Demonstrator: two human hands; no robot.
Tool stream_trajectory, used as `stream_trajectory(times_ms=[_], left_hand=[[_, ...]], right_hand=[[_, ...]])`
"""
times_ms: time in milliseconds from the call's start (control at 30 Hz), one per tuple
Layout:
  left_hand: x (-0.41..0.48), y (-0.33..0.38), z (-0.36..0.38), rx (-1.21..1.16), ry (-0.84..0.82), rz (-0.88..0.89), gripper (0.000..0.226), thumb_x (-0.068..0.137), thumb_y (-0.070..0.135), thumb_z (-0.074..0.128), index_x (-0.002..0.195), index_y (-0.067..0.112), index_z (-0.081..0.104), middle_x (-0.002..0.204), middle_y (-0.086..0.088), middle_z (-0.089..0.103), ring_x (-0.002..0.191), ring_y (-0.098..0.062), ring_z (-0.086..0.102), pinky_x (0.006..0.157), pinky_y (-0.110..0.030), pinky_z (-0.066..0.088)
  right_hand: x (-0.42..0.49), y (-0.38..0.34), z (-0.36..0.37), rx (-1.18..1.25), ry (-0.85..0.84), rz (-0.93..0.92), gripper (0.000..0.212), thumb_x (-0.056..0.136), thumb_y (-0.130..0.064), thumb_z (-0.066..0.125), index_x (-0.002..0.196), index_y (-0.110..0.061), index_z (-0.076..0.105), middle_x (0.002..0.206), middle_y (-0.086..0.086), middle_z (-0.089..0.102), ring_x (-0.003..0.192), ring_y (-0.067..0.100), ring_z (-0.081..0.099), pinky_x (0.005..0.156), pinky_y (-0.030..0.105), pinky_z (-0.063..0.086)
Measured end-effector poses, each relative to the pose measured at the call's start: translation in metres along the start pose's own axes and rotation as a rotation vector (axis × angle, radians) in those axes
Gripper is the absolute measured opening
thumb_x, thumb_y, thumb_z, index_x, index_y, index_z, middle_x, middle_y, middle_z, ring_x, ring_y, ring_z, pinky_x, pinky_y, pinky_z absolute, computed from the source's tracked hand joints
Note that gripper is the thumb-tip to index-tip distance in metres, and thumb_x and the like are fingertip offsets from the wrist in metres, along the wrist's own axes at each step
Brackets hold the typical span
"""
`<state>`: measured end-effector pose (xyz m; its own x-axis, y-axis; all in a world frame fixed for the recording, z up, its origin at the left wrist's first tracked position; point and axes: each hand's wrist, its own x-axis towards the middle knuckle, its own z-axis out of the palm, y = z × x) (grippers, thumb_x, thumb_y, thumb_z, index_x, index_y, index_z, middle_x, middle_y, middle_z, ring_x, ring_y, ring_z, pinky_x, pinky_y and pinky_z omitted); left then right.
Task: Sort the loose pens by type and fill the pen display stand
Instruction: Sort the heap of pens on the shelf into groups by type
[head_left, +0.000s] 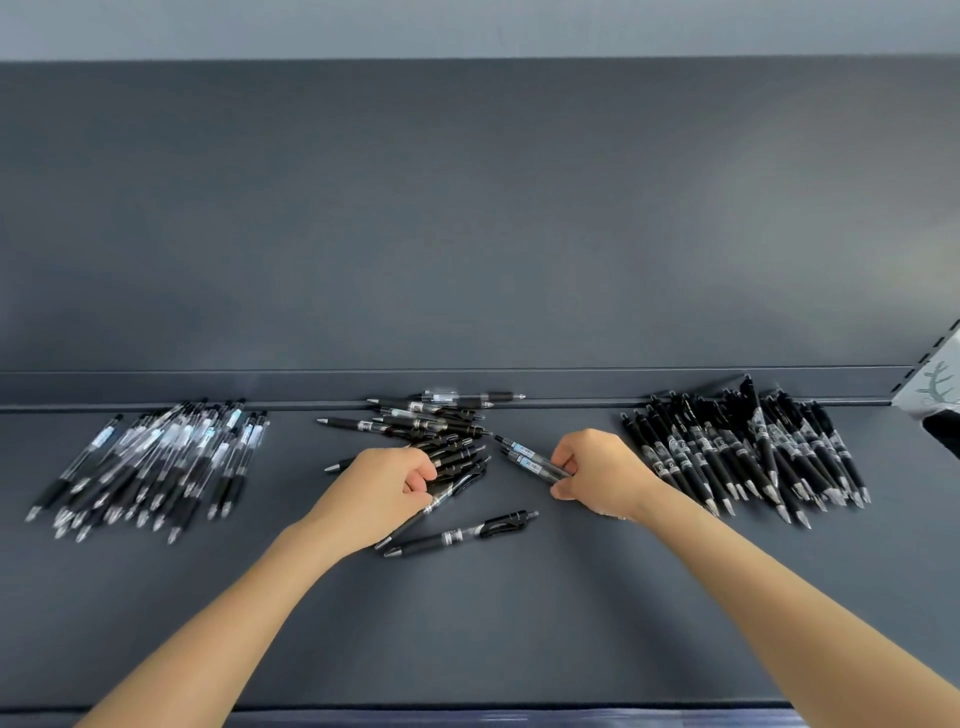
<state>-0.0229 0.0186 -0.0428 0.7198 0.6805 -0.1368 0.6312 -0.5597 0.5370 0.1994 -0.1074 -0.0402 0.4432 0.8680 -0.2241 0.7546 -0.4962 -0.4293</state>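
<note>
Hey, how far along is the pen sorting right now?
Mostly done: a clear-barrel pile lies left, a black-barrel pile right. In hand: the left hand grips black pens from the middle heap, the right hand holds two clear pens. Left: that heap, and filling the stand, not in view.

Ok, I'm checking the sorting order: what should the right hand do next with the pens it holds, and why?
Probably carry the two clear-barrel pens held in the right hand across to the left pile. That pile looks made up of clear-barrel pens like them, while the right pile, nearer that hand, looks all black.
</note>
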Motion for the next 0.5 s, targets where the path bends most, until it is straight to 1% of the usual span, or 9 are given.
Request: stream_trajectory(times_ms=[67,100,167,267,300,367,400,467,500], left_hand=[[-0.001,0.000,0.000,-0.019,-0.017,-0.009,0.022,0.087,0.014,0.062,0.106,0.024,0.065,0.087,0.017,0.063,0.079,-0.001,0.061,0.072,-0.017,0.051],[-0.001,0.000,0.001,-0.016,-0.025,-0.010,0.023,0.086,0.014,0.063,0.107,0.024,0.065,0.086,0.017,0.063,0.078,-0.001,0.060,0.074,-0.019,0.051],[-0.003,0.000,0.002,-0.009,-0.042,0.003,0.024,0.085,0.015,0.065,0.107,0.024,0.066,0.086,0.016,0.063,0.078,0.000,0.060,0.077,-0.020,0.051],[-0.006,0.001,0.003,-0.049,-0.089,0.022,0.018,0.085,0.018,0.066,0.102,0.026,0.066,0.084,0.014,0.066,0.078,-0.003,0.062,0.073,-0.018,0.050],[-0.006,0.001,0.002,-0.057,-0.084,0.028,0.015,0.086,0.021,0.066,0.100,0.026,0.067,0.084,0.014,0.066,0.078,-0.002,0.062,0.072,-0.017,0.050],[-0.003,-0.002,-0.002,-0.019,0.016,0.051,0.012,0.090,0.021,0.060,0.098,0.026,0.067,0.087,0.016,0.063,0.081,-0.001,0.061,0.075,-0.018,0.050],[0.001,-0.006,-0.004,0.025,0.091,0.069,0.014,0.092,0.020,0.056,0.099,0.025,0.067,0.090,0.016,0.062,0.084,-0.002,0.060,0.078,-0.022,0.051],[0.013,-0.014,-0.009,0.111,0.201,0.096,0.020,0.095,0.018,0.051,0.108,0.021,0.065,0.103,0.011,0.059,0.096,-0.010,0.059,0.087,-0.030,0.049],[0.020,-0.018,-0.011,0.148,0.217,0.099,0.024,0.097,0.020,0.049,0.117,0.018,0.062,0.114,0.008,0.058,0.106,-0.013,0.057,0.092,-0.031,0.047]], right_hand=[[0.001,0.000,0.001,0.003,0.024,0.000,0.020,0.078,-0.017,0.071,0.095,-0.008,0.064,0.095,0.008,0.066,0.087,0.024,0.060,0.073,0.033,0.050],[0.002,0.000,0.002,0.013,0.037,0.000,0.018,0.079,-0.016,0.071,0.094,-0.009,0.064,0.093,0.007,0.065,0.085,0.023,0.059,0.071,0.031,0.048],[0.003,0.002,0.002,0.054,0.064,-0.001,0.014,0.081,-0.015,0.069,0.093,-0.009,0.064,0.089,0.005,0.063,0.080,0.021,0.056,0.069,0.028,0.045],[0.005,0.005,0.002,0.212,0.116,0.033,0.002,0.085,-0.010,0.063,0.085,-0.011,0.064,0.080,0.005,0.064,0.073,0.021,0.054,0.065,0.027,0.044],[0.005,0.006,0.002,0.278,0.121,0.051,0.008,0.085,-0.007,0.061,0.080,-0.013,0.064,0.075,0.004,0.064,0.069,0.020,0.054,0.062,0.026,0.043],[0.004,0.007,0.002,0.399,0.109,0.071,0.013,0.085,-0.004,0.058,0.076,-0.011,0.065,0.066,0.003,0.064,0.064,0.020,0.053,0.062,0.027,0.043],[0.004,0.006,0.002,0.442,0.104,0.074,0.013,0.084,-0.003,0.058,0.076,-0.009,0.065,0.065,0.003,0.064,0.064,0.020,0.054,0.064,0.028,0.044],[0.002,0.003,0.003,0.489,0.097,0.066,0.011,0.084,-0.001,0.058,0.078,-0.007,0.066,0.065,0.004,0.064,0.065,0.020,0.055,0.067,0.030,0.045],[0.001,0.001,0.004,0.499,0.093,0.060,0.011,0.084,-0.001,0.057,0.080,-0.005,0.066,0.065,0.005,0.064,0.065,0.020,0.055,0.067,0.030,0.046]])
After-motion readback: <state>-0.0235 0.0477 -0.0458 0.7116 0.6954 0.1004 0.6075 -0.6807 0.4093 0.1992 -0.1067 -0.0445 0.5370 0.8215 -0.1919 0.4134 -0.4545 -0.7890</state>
